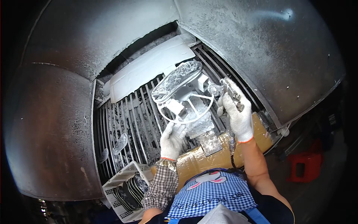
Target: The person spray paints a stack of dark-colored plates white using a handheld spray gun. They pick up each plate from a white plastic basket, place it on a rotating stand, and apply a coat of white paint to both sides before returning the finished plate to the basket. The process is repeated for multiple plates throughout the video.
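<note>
A white wheel-shaped stand (194,108) with spokes and two block-like supports stands over the slatted grate. Across its far side lies an oblong shoe sole (178,80), with a white rim and clear crinkled plastic over its middle. My left hand (172,141), in a white knit glove, is at the near edge of the stand with its fingers curled against the ring. To the right, my gloved right hand (237,115) is wrapped round a spray gun (223,91), whose front is close to the stand's right side. A hose (232,147) hangs down below that hand.
Dusty metal walls (261,48) enclose the slatted grate (128,114). A white sheet (153,65) lies at the back. Two plastic oval pieces (121,144) rest at left. A white basket (123,179) holds several dark soles. Brown tape covers the front ledge (186,164). A red stool (305,164) stands right.
</note>
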Demonstrator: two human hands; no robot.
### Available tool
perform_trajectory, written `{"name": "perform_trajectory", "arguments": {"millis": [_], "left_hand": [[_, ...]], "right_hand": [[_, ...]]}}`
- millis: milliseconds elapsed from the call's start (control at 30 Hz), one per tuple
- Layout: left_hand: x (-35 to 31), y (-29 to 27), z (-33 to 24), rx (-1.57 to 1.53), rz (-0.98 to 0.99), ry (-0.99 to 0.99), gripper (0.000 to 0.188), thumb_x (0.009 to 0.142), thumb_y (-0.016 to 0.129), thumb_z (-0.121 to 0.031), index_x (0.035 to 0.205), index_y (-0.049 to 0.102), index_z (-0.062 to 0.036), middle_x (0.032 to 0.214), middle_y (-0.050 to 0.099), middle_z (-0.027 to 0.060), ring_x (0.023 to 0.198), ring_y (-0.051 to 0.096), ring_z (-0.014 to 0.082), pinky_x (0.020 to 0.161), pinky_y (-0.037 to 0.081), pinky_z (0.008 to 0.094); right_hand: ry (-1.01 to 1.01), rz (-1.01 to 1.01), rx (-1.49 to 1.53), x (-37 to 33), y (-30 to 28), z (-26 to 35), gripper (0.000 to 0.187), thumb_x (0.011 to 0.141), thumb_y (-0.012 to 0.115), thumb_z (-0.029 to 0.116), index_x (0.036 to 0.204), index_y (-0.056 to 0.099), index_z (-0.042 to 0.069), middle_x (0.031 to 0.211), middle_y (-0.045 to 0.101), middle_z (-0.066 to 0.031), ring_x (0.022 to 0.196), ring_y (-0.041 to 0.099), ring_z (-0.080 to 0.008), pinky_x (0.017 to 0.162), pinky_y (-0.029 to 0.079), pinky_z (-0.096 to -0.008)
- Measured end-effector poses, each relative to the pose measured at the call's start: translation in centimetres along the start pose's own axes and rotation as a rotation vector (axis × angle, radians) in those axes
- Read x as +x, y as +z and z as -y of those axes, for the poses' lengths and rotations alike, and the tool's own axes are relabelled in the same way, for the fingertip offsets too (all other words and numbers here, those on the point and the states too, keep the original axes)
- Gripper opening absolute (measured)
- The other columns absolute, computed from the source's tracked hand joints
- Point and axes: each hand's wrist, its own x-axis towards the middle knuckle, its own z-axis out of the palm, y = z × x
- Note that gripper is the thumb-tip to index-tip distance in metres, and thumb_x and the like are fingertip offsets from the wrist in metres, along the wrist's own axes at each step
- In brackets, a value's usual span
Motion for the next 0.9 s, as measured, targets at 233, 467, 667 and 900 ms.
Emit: {"name": "perform_trajectory", "arguments": {"millis": [233, 467, 667, 900], "left_hand": [[0.2, -0.2, -1.3, 0.013, -0.004, 0.011, 0.043, 0.100, 0.058, -0.023, 0.135, 0.054, 0.0021, 0.128, 0.063, 0.0230, 0.113, 0.064, 0.0391, 0.098, 0.054, 0.0512], [0.7, 0.0, -2.7, 0.024, -0.027, 0.068, 0.036, 0.098, 0.058, -0.019, 0.126, 0.057, 0.0038, 0.123, 0.065, 0.0242, 0.114, 0.064, 0.0412, 0.099, 0.055, 0.0561], [1.4, 0.1, -3.9, -0.039, -0.043, 0.114, 0.032, 0.097, 0.059, -0.018, 0.121, 0.057, 0.0030, 0.124, 0.064, 0.0247, 0.115, 0.064, 0.0413, 0.096, 0.057, 0.0553], [2.5, -0.6, -4.8, -0.054, -0.039, 0.156, 0.029, 0.098, 0.061, -0.019, 0.120, 0.057, 0.0002, 0.132, 0.062, 0.0223, 0.120, 0.062, 0.0368, 0.097, 0.056, 0.0499]], "right_hand": [[-0.030, -0.029, -0.005, 0.2, -1.0, 0.8, 0.051, 0.101, 0.062, 0.008, 0.147, 0.047, -0.009, 0.088, 0.064, -0.0012, 0.067, 0.056, -0.0040, 0.061, 0.047, -0.0193], [-0.028, -0.102, 0.011, -0.6, -1.2, 2.3, 0.052, 0.101, 0.061, 0.009, 0.148, 0.045, -0.009, 0.083, 0.061, -0.0013, 0.068, 0.056, -0.0053, 0.062, 0.048, -0.0203], [-0.009, 0.037, -0.104, -2.9, -1.0, 2.9, 0.050, 0.102, 0.061, 0.009, 0.146, 0.047, -0.008, 0.093, 0.065, -0.0033, 0.069, 0.057, -0.0043, 0.064, 0.048, -0.0196], [0.020, -0.083, -0.093, -2.7, -1.3, 3.8, 0.050, 0.101, 0.061, 0.009, 0.146, 0.047, -0.008, 0.098, 0.067, -0.0035, 0.069, 0.056, -0.0034, 0.062, 0.047, -0.0189]]}}
